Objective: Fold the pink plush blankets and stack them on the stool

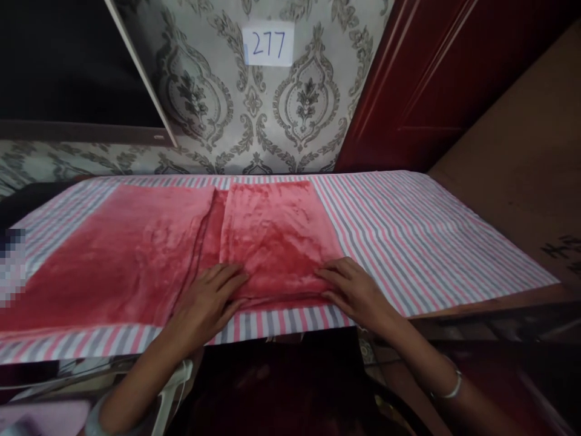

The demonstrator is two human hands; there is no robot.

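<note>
Step in hand, judged: flattening a fold. The red velvet cloth [181, 248] lies on the striped table cover [408, 236]. The left hand [206, 300] and right hand [351, 287], both flat and released, press the cloth's near edge. Next move requires aligned edges.

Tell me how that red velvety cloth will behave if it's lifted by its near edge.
The red cloth is probably floppy: it lies flat in folded layers with soft creases, so it would likely drape and unfold. It looks light for its size. Its sheen hints it may slide on the striped cover where the left hand and right hand press.
</note>
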